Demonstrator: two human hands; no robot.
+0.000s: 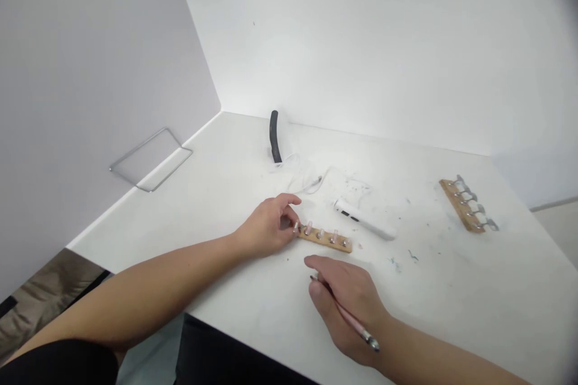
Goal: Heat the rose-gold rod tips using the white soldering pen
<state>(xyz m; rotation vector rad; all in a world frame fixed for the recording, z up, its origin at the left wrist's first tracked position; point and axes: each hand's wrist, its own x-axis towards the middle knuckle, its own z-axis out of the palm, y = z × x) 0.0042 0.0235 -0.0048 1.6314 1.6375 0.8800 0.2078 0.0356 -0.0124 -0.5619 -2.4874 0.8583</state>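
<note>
The left arm [149, 289] is reaching in from the lower left of the view, lying low and nearly level, and the left wrist [239, 240] is bending gently so that the left hand [266, 225] is curling inward, with its fingers [289, 207] hooking forward and pinching together at the front of the grip. Just below that grip, the right hand [347, 307] is tilting onto its outer side, with its fingertips [311, 261] bunching toward the left hand and the thumb [318, 298] closing in a pen-style hold. The right forearm [442, 361] is stretching toward the lower right corner, and the two hands are sitting near each other, not touching.
</note>
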